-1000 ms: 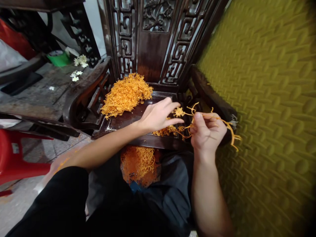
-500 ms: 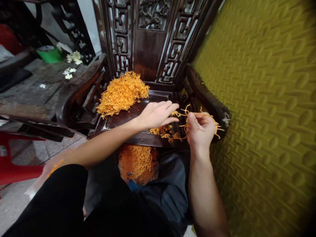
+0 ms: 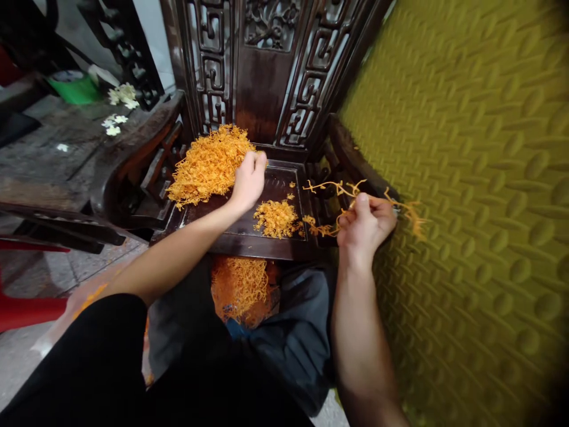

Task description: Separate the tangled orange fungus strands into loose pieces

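A big heap of thin orange strands (image 3: 207,166) lies on the back left of a dark carved wooden chair seat (image 3: 278,178). My left hand (image 3: 249,178) is closed at the heap's right edge, its fingers curled into the strands. A smaller clump of orange strands (image 3: 276,217) sits near the seat's front. My right hand (image 3: 367,222) hovers over the right armrest, pinching a bunch of long orange strands (image 3: 342,190) that stick out both ways.
More orange strands (image 3: 240,287) fill a dark bag (image 3: 288,332) below the seat's front edge. A yellow-green padded wall (image 3: 466,207) rises on the right. To the left stand a worn table (image 3: 57,154) with white flowers, a green bowl (image 3: 73,86), and a red stool (image 3: 26,308).
My left hand left the right-hand bunch and moved back left to the big heap, closing on its edge. A small clump now lies bare on the seat. My right hand stayed put.
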`<state>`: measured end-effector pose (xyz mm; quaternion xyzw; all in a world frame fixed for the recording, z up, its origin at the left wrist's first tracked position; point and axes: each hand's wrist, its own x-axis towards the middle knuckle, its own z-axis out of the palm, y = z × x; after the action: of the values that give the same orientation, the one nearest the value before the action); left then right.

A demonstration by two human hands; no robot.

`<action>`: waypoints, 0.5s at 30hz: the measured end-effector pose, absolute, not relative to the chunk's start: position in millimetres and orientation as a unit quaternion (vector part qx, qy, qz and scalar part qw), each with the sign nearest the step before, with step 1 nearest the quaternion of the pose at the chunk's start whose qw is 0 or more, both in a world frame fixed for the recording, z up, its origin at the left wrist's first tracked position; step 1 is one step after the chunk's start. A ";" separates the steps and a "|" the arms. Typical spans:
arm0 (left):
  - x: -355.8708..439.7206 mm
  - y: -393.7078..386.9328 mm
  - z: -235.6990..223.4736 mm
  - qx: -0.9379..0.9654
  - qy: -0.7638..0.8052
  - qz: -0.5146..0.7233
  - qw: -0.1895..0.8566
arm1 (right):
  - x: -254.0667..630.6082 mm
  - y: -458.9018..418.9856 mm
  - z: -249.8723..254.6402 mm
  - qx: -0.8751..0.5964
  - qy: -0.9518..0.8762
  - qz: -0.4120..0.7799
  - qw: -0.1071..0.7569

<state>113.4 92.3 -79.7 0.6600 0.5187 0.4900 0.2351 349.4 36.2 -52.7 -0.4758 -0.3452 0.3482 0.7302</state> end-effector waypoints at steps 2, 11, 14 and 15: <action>120.6 100.2 -101.2 0.631 0.589 0.377 0.336 | 341.8 31.6 -45.5 -0.440 -0.329 0.324 0.770; 144.1 77.6 -90.1 0.732 0.433 0.344 0.397 | 324.2 26.2 -24.4 -0.368 -0.315 0.458 0.745; 131.0 66.6 -76.9 0.783 0.329 0.305 0.431 | 319.2 27.8 -22.0 -0.357 -0.318 0.459 0.749; 126.5 63.5 -75.1 0.805 0.310 0.291 0.414 | 317.8 28.3 -21.3 -0.354 -0.320 0.456 0.751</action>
<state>126.5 63.5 -75.1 0.8049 0.3104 0.2912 0.4135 317.8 28.3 -21.3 -0.3538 -0.3200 0.4565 0.7510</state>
